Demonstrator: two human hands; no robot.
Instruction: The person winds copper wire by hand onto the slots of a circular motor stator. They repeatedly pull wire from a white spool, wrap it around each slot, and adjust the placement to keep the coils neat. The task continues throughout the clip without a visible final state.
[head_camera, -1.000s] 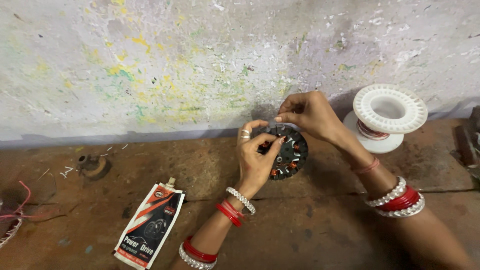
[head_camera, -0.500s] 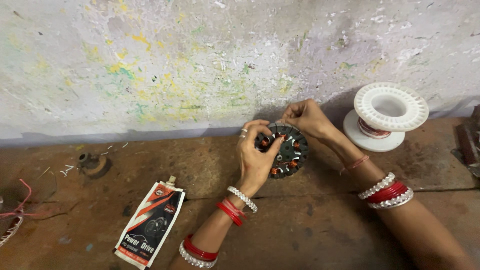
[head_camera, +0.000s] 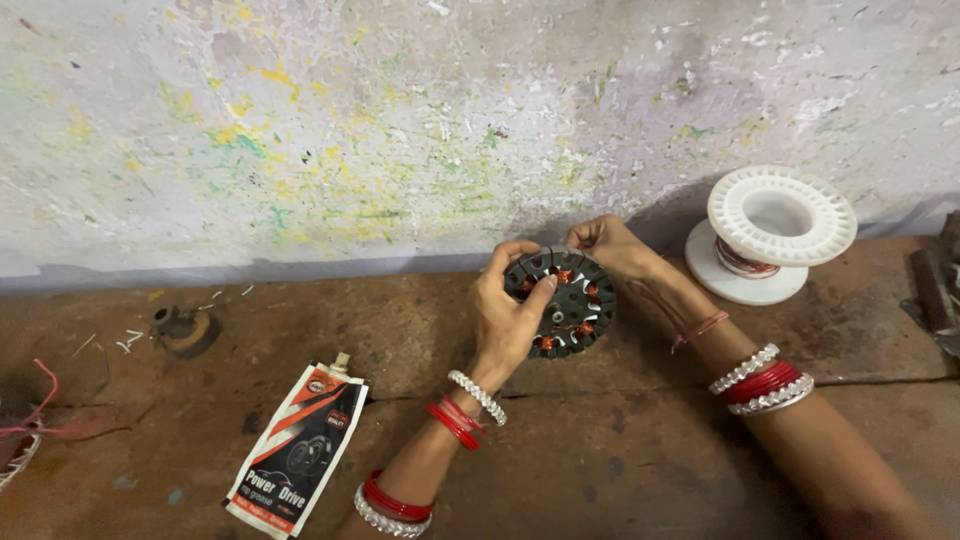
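Worn brown bench (head_camera: 620, 450) set against a paint-flecked whitewashed wall (head_camera: 350, 120). A dark, round motor stator (head_camera: 560, 301) with copper-wound slots is held upright near the wall, gripped by the left hand (head_camera: 505, 315) at its near edge and pinched by the right hand (head_camera: 610, 245) at its top rim; a white wire spool (head_camera: 770, 232) stands to the right.

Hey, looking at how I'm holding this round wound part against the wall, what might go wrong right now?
The round black stator with copper coils is held off the floor only by the left hand and the right hand's fingertips at its top edge, so it might slip and drop. If fine wire runs to the white spool, which I cannot tell, it could snag. The grease tube lies near your left forearm and might get knocked.
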